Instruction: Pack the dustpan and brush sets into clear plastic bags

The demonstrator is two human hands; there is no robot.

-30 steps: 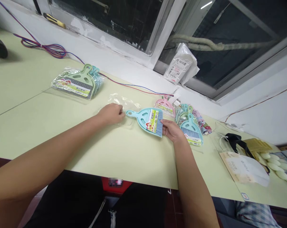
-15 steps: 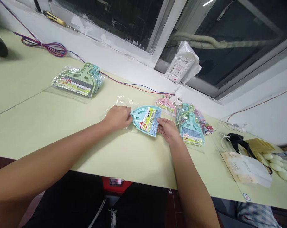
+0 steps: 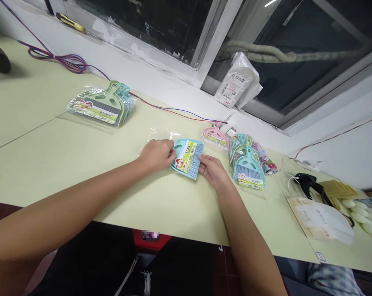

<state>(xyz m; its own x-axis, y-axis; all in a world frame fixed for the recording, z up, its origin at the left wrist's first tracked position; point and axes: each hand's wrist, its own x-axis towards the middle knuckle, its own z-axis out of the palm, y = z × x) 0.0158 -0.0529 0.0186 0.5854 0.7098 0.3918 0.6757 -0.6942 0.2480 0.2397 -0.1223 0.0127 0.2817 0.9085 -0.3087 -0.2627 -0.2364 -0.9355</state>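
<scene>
- Since a second ago the blue mini dustpan set (image 3: 187, 158) has slid left toward my left hand (image 3: 157, 153), its handle now hidden under my fingers and the clear plastic bag (image 3: 157, 132).
- My left hand is curled, pinching the bag's mouth at the handle end; my right hand (image 3: 213, 170) pinches the brush end, near the table's middle.
- Risk, as I judge it: the thin bag could bunch or tear on the pan's corner if I push crookedly.
- My right wrist sits close to the unbagged sets (image 3: 247, 166); a nudge could scatter them.
- Pale green table (image 3: 50, 148), bagged stack (image 3: 99, 105) far left, red and blue wires (image 3: 65, 61) along the white sill, dark window (image 3: 173, 24) beyond.
</scene>
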